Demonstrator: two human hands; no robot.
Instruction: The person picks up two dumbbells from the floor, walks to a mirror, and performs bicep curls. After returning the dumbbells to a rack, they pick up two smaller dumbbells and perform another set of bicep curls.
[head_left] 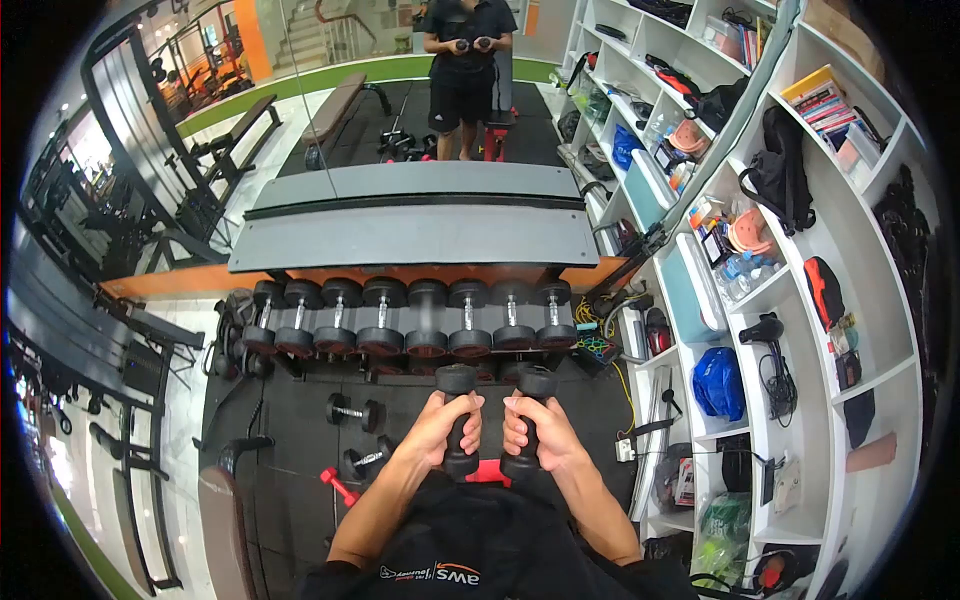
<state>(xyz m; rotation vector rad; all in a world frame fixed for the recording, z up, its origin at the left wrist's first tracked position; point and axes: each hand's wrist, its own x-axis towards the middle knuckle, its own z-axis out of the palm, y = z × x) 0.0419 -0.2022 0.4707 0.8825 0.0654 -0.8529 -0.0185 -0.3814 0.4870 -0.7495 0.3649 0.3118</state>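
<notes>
In front of my torso, my left hand (pixel 445 425) is wrapped round the handle of a small black dumbbell (pixel 457 380). My right hand (pixel 545 430) grips a matching black dumbbell (pixel 537 381) beside it. Both dumbbells point away from me, side by side with a narrow gap between them. My fingers hide most of each handle. Just beyond them, a row of larger black dumbbells (pixel 381 313) with silver handles rests on a rack below a grey bench-like top (pixel 400 240).
On the dark floor lie two black dumbbells with silver handles, one of them a loose dumbbell (pixel 352 412), and a red dumbbell (pixel 340 486). White shelves (pixel 745 420) with bags and bottles stand on the right. A padded bench (pixel 228 520) is at the lower left. A mirror (pixel 380 100) rises ahead.
</notes>
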